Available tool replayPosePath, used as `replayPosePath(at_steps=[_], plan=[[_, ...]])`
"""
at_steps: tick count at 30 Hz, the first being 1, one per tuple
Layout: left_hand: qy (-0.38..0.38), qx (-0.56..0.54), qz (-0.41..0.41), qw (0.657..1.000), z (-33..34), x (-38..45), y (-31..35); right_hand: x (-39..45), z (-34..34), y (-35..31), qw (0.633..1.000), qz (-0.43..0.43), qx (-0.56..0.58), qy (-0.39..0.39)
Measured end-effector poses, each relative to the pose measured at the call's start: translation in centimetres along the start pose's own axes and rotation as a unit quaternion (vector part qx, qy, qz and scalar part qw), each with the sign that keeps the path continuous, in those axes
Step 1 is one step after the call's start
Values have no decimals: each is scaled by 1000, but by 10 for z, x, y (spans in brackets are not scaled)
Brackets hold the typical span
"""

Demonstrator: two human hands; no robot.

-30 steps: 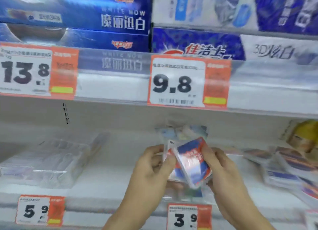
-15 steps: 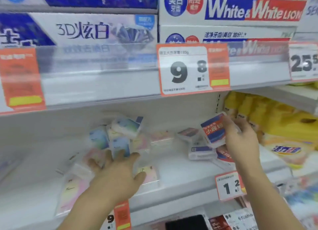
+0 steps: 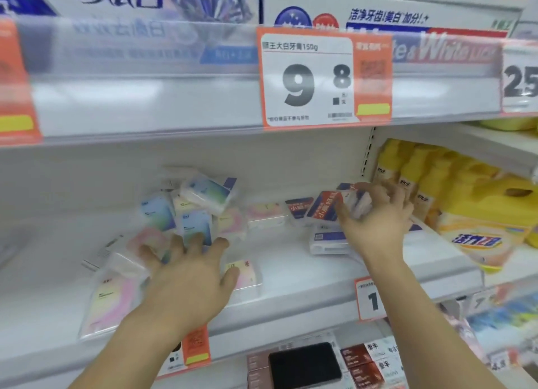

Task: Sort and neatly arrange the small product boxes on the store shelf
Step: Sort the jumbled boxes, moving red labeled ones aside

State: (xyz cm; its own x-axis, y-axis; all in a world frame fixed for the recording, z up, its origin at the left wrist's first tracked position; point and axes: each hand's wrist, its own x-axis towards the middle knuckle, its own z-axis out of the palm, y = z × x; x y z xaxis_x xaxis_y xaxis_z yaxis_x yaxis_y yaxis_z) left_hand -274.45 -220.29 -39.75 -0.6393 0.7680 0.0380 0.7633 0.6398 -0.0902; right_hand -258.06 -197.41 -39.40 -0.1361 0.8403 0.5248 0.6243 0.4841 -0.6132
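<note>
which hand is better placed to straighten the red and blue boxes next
Right. The right hand is already at the red and blue boxes, fingers on one; the left hand is spread over the pastel boxes further left.

Glossy plastic-wrapped boxes, matt white shelf

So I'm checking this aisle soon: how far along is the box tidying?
Early. Nothing looks lined up yet: the pastel boxes lie jumbled under the open left hand. The right hand has its grip on a white box beside the red-and-blue boxes. Both heaps need straightening.
</note>
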Motion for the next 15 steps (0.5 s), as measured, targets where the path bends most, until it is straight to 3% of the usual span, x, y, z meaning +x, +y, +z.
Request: replayPosePath(at_steps=[2, 5, 9, 12, 14, 15], plan=[[-6, 7, 1, 1000, -1, 1, 1, 0, 3, 0, 997, -38, -28, -55], [-26, -2, 5, 1000, -4, 3, 0, -1, 6, 0, 991, -3, -55, -121], [-43, -19, 7, 999, -9, 7, -2, -1, -1, -7, 993, 40, -100, -47], [-45, -29, 21, 998, -12, 7, -4, -5, 2, -26, 999, -24, -44, 9], [-39, -29, 36, 998, -16, 5, -9, -8, 11, -48, 995, -95, 12, -39], [-35, -23, 41, 998, -19, 4, -12, -7, 18, -60, 987, -121, 25, -103]])
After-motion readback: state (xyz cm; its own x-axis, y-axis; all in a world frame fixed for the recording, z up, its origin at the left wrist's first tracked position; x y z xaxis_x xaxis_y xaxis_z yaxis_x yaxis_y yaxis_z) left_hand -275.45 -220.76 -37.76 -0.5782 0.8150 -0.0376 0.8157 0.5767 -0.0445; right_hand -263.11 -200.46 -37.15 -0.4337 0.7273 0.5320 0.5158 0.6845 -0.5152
